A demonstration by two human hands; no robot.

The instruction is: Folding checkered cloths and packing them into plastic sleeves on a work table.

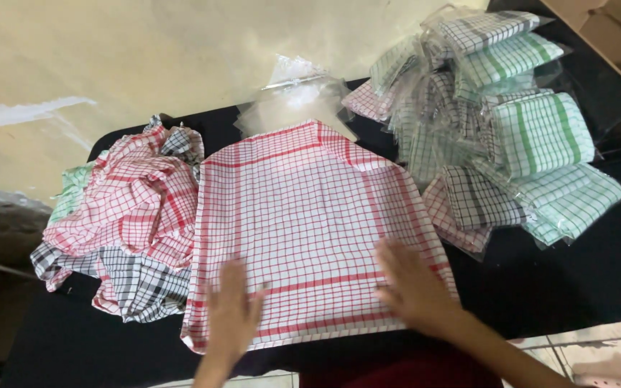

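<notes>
two hands, the left hand (233, 310) and the right hand (412, 287); one spread red checked cloth (303, 215); one heap of loose cloths (127, 223); one pile of bagged cloths (497, 122), too jumbled to count; one cardboard box (612, 32).

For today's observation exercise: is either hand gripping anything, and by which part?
Nothing is gripped. Left hand and right hand lie flat on the red checked cloth, near its front edge.

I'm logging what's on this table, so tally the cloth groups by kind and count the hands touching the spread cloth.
Spread red-checked cloth: 1
Heap of loose crumpled cloths: 1
Pile of bagged folded cloths: 1
Stack of empty clear bags: 1
Hands flat on the spread cloth: 2, left hand and right hand
Total: 6

Single cloths inside the piles overlap too much to count.
</notes>
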